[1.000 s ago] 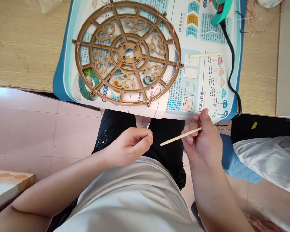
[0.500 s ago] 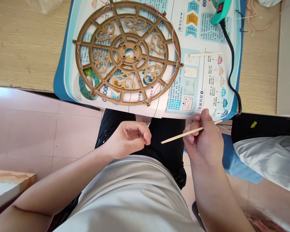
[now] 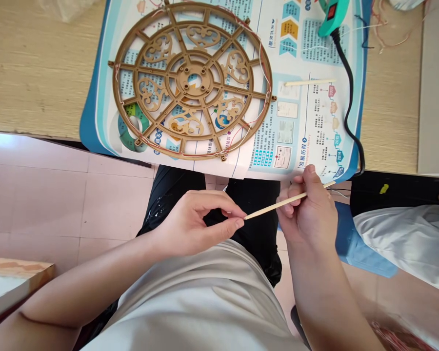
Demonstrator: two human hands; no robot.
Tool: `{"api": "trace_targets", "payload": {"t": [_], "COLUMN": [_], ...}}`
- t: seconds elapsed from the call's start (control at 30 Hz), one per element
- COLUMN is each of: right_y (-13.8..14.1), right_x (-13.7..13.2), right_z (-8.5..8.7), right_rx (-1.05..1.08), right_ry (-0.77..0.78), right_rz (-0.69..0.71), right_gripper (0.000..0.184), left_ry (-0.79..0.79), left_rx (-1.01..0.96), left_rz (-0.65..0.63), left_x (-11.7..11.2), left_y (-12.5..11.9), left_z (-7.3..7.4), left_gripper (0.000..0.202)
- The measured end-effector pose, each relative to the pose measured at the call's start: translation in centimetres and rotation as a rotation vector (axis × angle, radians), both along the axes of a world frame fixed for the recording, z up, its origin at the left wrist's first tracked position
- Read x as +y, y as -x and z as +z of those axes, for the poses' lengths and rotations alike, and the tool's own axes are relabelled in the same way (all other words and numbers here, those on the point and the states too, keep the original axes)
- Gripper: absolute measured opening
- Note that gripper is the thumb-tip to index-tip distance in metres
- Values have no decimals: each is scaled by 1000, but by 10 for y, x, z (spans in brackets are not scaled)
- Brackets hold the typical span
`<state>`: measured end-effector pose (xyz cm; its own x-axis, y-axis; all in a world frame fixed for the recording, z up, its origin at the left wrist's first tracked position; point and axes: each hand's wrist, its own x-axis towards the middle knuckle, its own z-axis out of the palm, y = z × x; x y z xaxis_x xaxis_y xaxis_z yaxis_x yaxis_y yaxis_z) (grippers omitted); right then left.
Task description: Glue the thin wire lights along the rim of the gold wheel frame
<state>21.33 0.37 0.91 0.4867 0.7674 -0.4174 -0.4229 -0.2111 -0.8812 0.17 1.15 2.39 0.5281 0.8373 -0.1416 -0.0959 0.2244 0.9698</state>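
Observation:
My right hand point(image 3: 307, 209) is closed round a thin wooden stick point(image 3: 274, 207) that points left across my lap. My left hand point(image 3: 197, 222) pinches the stick's left tip between thumb and forefinger. Both hands hover over my dark trousers, just below the table's front edge. On the table above lies a round gold openwork frame point(image 3: 192, 80) with spokes and scroll patterns, thin red and white wires running along its rim. It rests on a printed blue and white poster point(image 3: 307, 122).
A teal glue gun point(image 3: 331, 14) with a black cord point(image 3: 349, 97) lies at the poster's top right. A second wooden stick point(image 3: 309, 82) lies on the poster. Another person's white sleeve point(image 3: 406, 243) shows at the right. A wooden board's corner point(image 3: 14, 278) sits at lower left.
My left hand has moved right from a loose curl over my lap and now pinches the stick's tip. My right hand and the stick have barely shifted.

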Motion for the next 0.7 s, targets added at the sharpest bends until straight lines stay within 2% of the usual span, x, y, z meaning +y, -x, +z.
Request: {"api": "trace_targets", "payload": {"t": [0.13,0.27,0.47,0.6,0.7], "right_y": [0,1,3,4,6], "right_x": [-1,-1,2,2,0], "right_z": [1,4,7,7,9], "right_rx": [-35,-87,-133,-117,-109], "right_ry": [-30,-74,-113,-96,-90], "right_rz": [-5,-34,-50,-35,-37], "right_gripper": [37,38,43,44,43], "left_ry": [-42,39,217,251,240], "left_rx": [89,134,101,58,70], "left_rz": [-14,-11,-34,-89,-77], "left_x": [4,6,9,10,8], "left_y": [-1,-1,-1,0,1], "left_z": [4,6,7,8,7], "left_gripper": [7,8,7,6,6]}}
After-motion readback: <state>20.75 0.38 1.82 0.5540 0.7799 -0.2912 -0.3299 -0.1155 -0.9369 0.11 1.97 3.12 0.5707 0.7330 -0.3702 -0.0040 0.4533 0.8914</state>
